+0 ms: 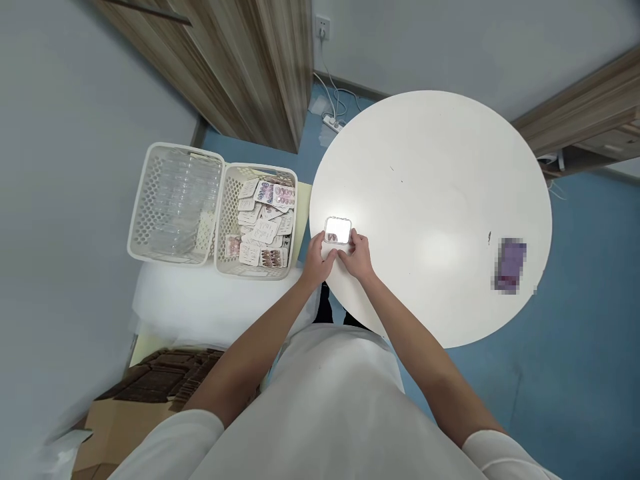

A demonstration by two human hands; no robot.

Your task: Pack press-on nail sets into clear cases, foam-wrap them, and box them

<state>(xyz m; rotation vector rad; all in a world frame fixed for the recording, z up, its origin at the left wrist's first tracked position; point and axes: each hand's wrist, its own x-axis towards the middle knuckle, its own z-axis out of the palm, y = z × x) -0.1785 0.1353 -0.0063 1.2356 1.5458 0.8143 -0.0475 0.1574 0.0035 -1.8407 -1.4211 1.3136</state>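
A small clear case (338, 231) with a bright, glaring top lies at the left edge of the round white table (430, 160). Small brownish pieces show inside its lower left. My left hand (318, 261) holds the case at its left side, and my right hand (356, 256) holds its right side. Both thumbs meet near the case's front edge. To the left, a white basket (256, 272) holds many cards, some bearing press-on nails. Beside it, another white basket (136, 223) contains stacked clear plastic cases (180, 200).
A blurred purple item (510, 265) lies at the table's right. Behind the table are a power strip (333, 123) and cables on the blue floor. A wooden cabinet (260, 73) stands at the back left. A cardboard box (120, 427) is at the lower left.
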